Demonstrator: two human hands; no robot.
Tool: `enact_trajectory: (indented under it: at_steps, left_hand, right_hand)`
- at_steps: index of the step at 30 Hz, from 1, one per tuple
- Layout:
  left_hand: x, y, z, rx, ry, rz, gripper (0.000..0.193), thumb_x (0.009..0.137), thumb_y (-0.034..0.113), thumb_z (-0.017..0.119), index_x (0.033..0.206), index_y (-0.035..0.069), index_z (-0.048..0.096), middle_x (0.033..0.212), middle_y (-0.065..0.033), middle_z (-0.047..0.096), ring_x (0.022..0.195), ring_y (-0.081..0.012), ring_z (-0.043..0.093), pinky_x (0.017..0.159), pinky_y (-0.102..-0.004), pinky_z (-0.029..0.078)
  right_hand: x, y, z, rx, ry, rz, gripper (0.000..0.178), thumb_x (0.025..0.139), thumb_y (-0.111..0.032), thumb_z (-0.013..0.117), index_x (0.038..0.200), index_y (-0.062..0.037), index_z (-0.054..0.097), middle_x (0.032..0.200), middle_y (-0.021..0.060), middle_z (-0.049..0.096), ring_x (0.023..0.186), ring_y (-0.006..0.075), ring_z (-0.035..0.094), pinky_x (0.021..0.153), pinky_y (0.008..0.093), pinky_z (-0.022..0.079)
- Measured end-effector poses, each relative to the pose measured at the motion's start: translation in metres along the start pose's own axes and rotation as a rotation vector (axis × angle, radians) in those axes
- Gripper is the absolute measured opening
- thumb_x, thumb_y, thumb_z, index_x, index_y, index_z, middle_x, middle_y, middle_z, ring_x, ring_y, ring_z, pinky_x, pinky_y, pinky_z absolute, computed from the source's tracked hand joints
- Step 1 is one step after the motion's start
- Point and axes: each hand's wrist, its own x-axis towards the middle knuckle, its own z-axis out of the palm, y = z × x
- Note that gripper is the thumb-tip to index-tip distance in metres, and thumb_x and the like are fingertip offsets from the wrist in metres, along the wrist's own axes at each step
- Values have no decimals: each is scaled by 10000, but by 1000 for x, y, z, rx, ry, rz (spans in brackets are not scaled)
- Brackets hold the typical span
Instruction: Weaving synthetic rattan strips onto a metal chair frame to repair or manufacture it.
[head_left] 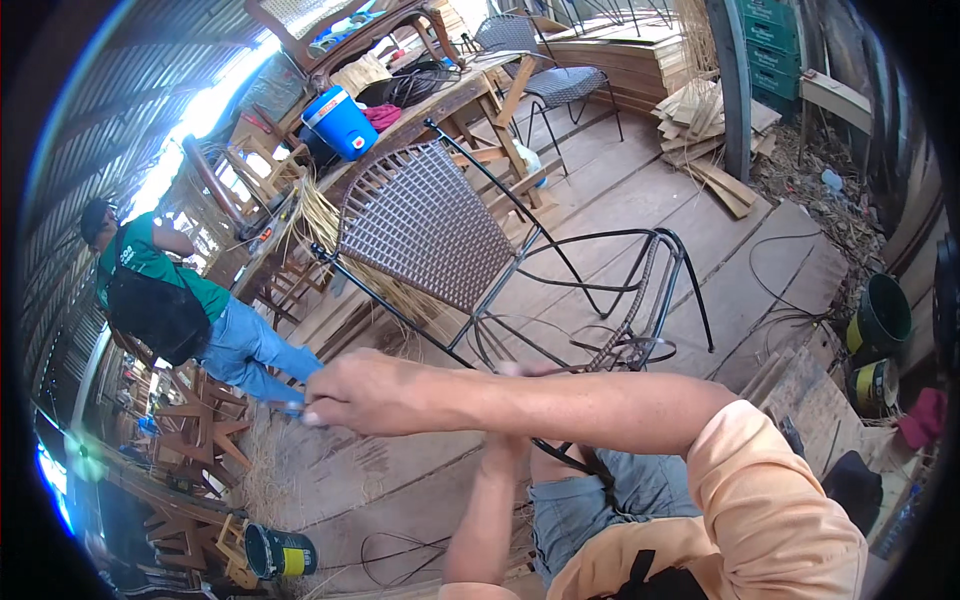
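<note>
A chair with a black metal frame (549, 243) and a woven brown backrest (425, 225) lies tilted before me. Loose strips (500, 345) curl around its seat, which is woven only along one side rail (628, 325). My right arm reaches across to the left, and my right hand (352, 392) is closed in a pinch, out beyond the chair. Whatever it holds is too small and blurred to name. Behind that forearm, my left hand (530, 369) is at the chair's seat frame, its fingers mostly hidden.
At left stands a person in a green shirt (215, 322). A workbench (420, 115) bears a blue cooler (341, 122). Another woven chair (565, 85) stands behind. Wood pieces (700, 125) are stacked at right, near dark buckets (880, 315). Another bucket (280, 552) is at lower left.
</note>
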Motion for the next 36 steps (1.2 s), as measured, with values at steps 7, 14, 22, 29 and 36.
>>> enact_trajectory:
  at_steps: [7, 14, 22, 29, 36]
  left_hand:
    - [-79, 209, -131, -318, 528, 691, 345, 883, 421, 531, 803, 87, 502, 748, 9, 529, 552, -66, 462, 475, -213, 416]
    - [-40, 61, -87, 917, 550, 63, 329, 943, 283, 409, 1151, 37, 475, 1024, -115, 573, 689, -145, 579, 639, -281, 489]
    - [-5, 138, -59, -618, 375, 516, 124, 861, 184, 519, 909, 69, 511, 819, -35, 571, 598, -100, 499, 552, -223, 446]
    - [-22, 196, -82, -177, 232, 561, 460, 826, 200, 564, 1190, -53, 443, 945, -99, 554, 717, -148, 490, 691, -313, 440]
    - [32, 3, 29, 65, 255, -121, 409, 944, 374, 403, 894, 15, 591, 777, -45, 575, 657, -143, 559, 608, -268, 442]
  right_hand:
    - [-105, 126, -42, -599, -600, 610, 295, 777, -255, 584, 942, -18, 647, 902, 205, 633, 882, 335, 604, 754, 421, 472]
    - [-58, 79, -41, -461, -129, 530, 338, 844, -324, 538, 881, -5, 644, 838, 191, 645, 807, 338, 633, 676, 426, 489]
    - [-42, 38, -47, -476, -187, 335, 435, 792, -238, 617, 1149, -27, 488, 855, 189, 637, 836, 374, 609, 727, 437, 484]
    - [-87, 121, -84, -509, -443, 626, 301, 866, -322, 534, 835, -54, 667, 630, 109, 607, 577, 239, 593, 569, 378, 466]
    - [9, -25, -81, -16, 76, 107, 336, 850, -282, 570, 792, 48, 589, 620, 110, 607, 582, 191, 598, 564, 328, 482]
